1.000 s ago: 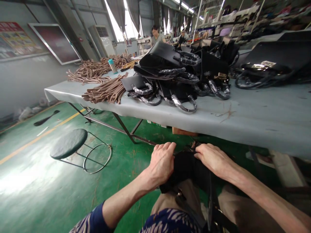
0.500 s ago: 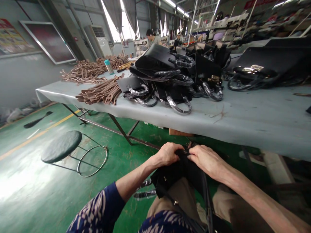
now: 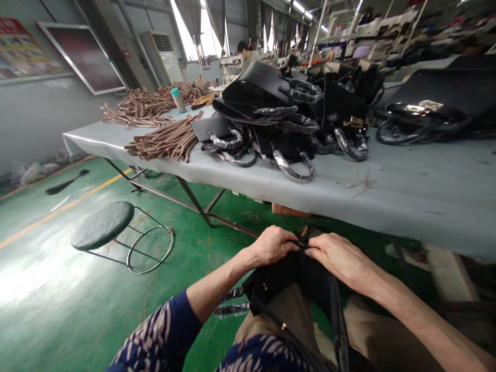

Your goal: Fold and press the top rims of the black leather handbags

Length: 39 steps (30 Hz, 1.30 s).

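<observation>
A black handbag (image 3: 287, 281) rests on my lap, below the table's front edge. My left hand (image 3: 271, 245) is closed in a grip on the bag's upper edge. My right hand (image 3: 341, 258) lies over the same edge with its fingers curled on it, fingertips almost meeting the left hand. A thin black strap (image 3: 336, 320) of the bag runs down past my right forearm. The bag's far side is hidden behind both hands.
A grey work table (image 3: 406, 196) stretches across in front, carrying a heap of black handbags with wrapped handles (image 3: 287, 124), brown leather straps (image 3: 166, 139) and a teal bottle (image 3: 179, 99). A round stool (image 3: 103, 225) stands on the green floor at the left. People work far behind.
My left hand has shifted from lying flat on the bag to a tighter grip nearer my right hand. The bag sits slightly higher on my lap.
</observation>
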Each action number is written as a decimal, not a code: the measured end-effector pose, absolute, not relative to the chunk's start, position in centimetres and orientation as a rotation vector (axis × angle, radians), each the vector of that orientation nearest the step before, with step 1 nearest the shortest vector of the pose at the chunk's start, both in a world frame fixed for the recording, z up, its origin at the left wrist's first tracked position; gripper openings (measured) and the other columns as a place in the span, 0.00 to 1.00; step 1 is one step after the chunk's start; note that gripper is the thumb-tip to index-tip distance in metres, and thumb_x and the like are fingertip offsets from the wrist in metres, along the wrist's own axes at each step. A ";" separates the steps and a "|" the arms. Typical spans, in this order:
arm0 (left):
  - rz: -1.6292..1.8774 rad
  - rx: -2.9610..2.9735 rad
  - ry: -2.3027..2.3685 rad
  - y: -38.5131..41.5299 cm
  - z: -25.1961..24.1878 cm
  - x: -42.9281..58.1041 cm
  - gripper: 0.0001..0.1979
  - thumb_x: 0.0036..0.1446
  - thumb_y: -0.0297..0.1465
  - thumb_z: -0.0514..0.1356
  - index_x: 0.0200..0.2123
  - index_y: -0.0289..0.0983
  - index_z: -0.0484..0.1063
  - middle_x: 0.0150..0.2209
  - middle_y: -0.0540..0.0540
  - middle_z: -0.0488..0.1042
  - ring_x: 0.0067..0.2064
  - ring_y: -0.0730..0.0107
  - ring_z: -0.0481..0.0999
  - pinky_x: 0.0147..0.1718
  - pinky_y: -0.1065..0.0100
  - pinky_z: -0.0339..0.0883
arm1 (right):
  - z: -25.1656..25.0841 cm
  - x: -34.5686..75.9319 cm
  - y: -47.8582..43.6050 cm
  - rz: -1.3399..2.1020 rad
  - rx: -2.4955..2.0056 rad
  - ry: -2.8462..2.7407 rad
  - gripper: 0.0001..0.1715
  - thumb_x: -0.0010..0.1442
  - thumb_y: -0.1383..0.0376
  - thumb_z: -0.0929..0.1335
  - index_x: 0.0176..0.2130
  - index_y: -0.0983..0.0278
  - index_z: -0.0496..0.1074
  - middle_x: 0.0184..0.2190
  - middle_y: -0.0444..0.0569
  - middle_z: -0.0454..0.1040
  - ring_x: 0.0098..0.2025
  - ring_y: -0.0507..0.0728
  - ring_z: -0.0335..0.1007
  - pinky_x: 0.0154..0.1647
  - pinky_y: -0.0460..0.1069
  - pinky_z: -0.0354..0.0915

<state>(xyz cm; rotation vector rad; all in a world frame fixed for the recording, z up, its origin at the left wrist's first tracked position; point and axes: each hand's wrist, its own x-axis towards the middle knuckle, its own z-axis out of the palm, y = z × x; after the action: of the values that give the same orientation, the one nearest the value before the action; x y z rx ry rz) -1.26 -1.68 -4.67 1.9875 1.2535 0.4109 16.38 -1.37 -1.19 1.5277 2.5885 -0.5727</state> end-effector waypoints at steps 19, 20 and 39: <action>0.366 2.135 1.343 -2.3 -4.8 0.1 0.11 0.54 0.32 0.55 0.35 0.38 0.76 0.29 0.48 0.76 0.31 0.69 0.72 0.29 0.73 0.58 | -2.6 16.3 -1.9 -0.549 1.502 2.622 0.11 0.59 0.63 0.61 0.37 0.61 0.71 0.33 0.51 0.75 0.41 0.60 0.70 0.36 0.49 0.58; 0.361 2.148 1.355 -2.4 -5.0 0.1 0.11 0.53 0.32 0.55 0.35 0.39 0.76 0.29 0.48 0.76 0.32 0.68 0.72 0.29 0.73 0.58 | -2.8 16.2 -1.9 -0.553 1.483 2.635 0.12 0.59 0.63 0.61 0.39 0.62 0.71 0.34 0.52 0.75 0.41 0.60 0.70 0.36 0.50 0.59; 0.637 1.611 1.248 -3.3 -3.7 -1.8 0.16 0.53 0.34 0.54 0.44 0.35 0.60 0.32 0.48 0.72 0.31 0.74 0.68 0.33 0.71 0.63 | -2.4 14.5 -0.7 -0.393 1.450 2.594 0.16 0.62 0.67 0.56 0.43 0.60 0.68 0.32 0.51 0.76 0.37 0.58 0.73 0.31 0.48 0.57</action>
<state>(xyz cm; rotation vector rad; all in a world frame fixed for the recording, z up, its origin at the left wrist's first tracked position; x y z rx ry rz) -1.82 -3.30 -3.71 1.6111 1.2478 0.6368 14.48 -0.69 -2.45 1.4496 2.5935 -0.3930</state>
